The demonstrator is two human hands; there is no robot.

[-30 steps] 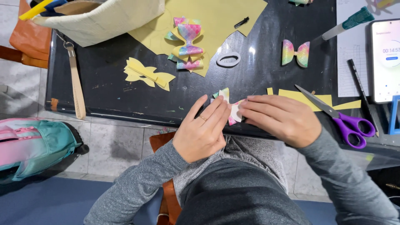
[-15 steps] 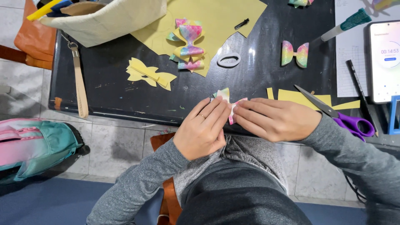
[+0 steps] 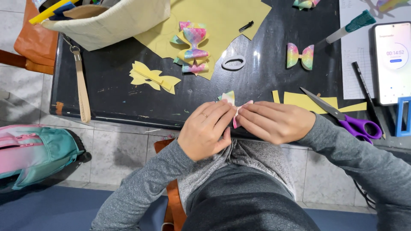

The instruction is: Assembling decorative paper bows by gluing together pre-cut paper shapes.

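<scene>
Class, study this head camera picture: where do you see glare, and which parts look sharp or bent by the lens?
Head view: glare streaks the glossy black table near the white oval ring; both hands, left hand and right hand, look sharp on the small rainbow piece; the table edge bows slightly; shadows are soft.

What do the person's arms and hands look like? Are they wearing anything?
Both arms are covered in long grey heathered sleeves that reach the wrists, left sleeve and right sleeve. The hands are bare, with no gloves. The left hand has a thin ring on one finger. The right hand shows no ring or watch.
</scene>
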